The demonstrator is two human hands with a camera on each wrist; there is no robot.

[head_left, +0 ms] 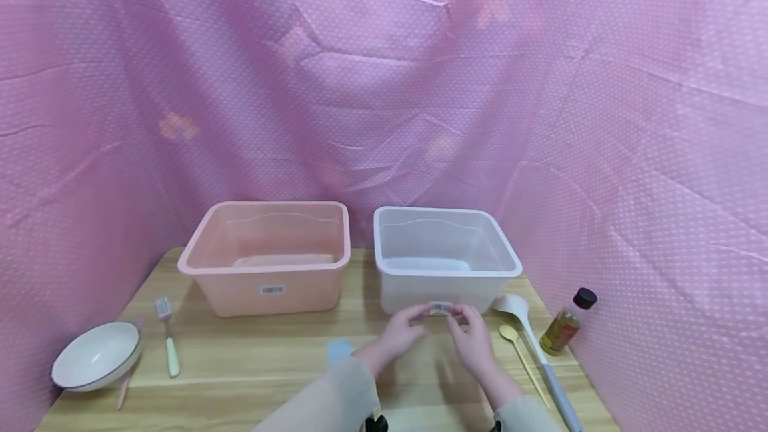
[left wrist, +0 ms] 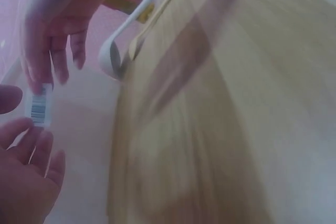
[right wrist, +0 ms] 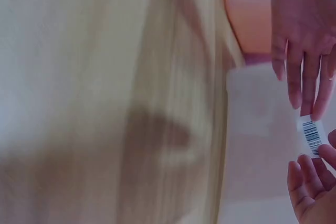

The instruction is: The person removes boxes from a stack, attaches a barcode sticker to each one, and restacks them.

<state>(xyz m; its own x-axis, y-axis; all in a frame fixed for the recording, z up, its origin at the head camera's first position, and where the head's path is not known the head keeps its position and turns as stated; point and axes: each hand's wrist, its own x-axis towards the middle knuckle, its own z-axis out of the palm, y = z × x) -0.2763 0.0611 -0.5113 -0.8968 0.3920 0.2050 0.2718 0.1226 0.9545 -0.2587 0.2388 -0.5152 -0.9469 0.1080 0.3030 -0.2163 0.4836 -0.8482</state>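
Note:
A translucent white plastic bin (head_left: 393, 292) stands at the middle right, with a small barcode label (head_left: 441, 308) on its front wall. My left hand (head_left: 399, 339) touches the label's left end with its fingertips, thumb held apart. At the label's other end are the fingertips of my right hand (head_left: 474, 345). Both wrist views show the barcode label (left wrist: 39, 106) (right wrist: 312, 136) between the two hands, its stripes visible. Neither hand appears to pinch it, and its edges are partly covered by fingertips.
Left of the white bin stands a pink bin (head_left: 210, 285). A bowl (head_left: 96, 355), a pink utensil (head_left: 125, 389) and a fork (head_left: 168, 335) lie far left. Rightward are a ladle (head_left: 531, 335), a yellow spoon (head_left: 522, 355) and an oil bottle (head_left: 561, 332). A pale blue piece (head_left: 339, 351) lies beside my left sleeve.

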